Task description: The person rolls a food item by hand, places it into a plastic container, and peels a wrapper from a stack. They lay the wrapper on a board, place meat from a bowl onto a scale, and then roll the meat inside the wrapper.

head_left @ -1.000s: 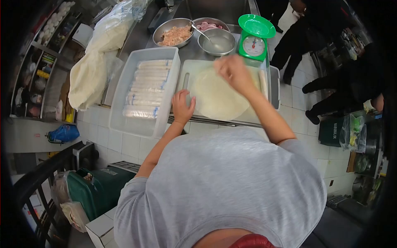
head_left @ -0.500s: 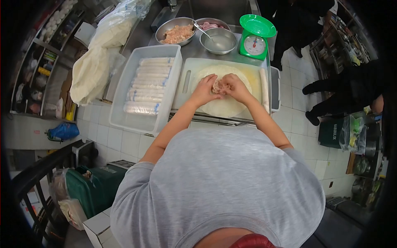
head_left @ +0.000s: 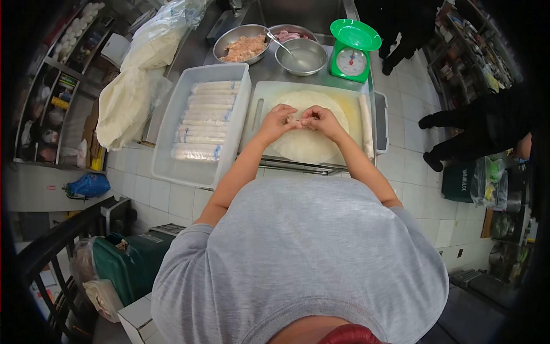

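My left hand and my right hand meet over a large, round, pale dough sheet, fingers curled toward each other. Between their fingertips shows a little of a pinkish ground meat mixture, which both hands pinch. My fingers hide most of it. The dough sheet lies flat on a white cutting board. A long pale roll rests along the board's right edge. To the left, a translucent plastic bin holds several wrapped rolls laid side by side.
Behind the board stand a metal bowl of ground meat, a bowl of pink meat, a bowl of cloudy liquid with a spoon and a green scale. A plastic-wrapped bundle lies left. Dark-clothed people stand right.
My fingers have drawn closer together at the tips, and less of the meat mixture shows between them. A dark-clothed person at the upper right has shifted their legs.
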The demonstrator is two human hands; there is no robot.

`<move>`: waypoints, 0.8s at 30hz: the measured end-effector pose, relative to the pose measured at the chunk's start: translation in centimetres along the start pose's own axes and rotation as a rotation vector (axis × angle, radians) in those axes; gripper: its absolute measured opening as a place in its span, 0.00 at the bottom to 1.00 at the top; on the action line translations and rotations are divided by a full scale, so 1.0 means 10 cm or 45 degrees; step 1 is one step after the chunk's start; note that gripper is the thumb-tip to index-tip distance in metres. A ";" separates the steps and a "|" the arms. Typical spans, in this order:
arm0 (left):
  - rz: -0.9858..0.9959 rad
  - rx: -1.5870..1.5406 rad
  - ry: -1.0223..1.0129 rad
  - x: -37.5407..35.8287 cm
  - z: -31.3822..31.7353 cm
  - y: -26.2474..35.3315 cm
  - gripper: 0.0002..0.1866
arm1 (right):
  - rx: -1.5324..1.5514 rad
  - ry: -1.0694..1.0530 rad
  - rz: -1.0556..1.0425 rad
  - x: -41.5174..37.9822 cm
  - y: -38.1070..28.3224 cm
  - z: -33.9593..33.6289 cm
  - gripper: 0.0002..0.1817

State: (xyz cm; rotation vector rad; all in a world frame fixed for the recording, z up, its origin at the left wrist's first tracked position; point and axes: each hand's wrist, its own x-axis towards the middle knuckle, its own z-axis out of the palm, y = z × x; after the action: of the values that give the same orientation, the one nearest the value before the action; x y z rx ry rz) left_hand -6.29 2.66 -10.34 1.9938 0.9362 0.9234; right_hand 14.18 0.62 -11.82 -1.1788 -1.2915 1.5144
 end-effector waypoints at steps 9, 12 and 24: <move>0.021 0.003 0.043 -0.07 -0.07 -0.22 0.15 | -0.697 0.173 -0.434 0.06 -0.05 0.11 0.10; 0.073 0.178 -0.021 -0.06 -0.11 -0.13 0.19 | -1.145 0.101 -0.749 0.01 -0.16 0.27 0.10; 0.087 0.127 0.249 -0.11 -0.26 0.11 0.21 | -0.790 -0.046 -0.407 0.06 -0.39 0.30 0.16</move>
State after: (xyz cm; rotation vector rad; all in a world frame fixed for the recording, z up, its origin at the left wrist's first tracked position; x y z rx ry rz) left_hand -8.66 2.07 -8.54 2.0573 1.0447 1.1469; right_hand 11.12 1.08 -7.96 -1.2347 -1.9510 0.9273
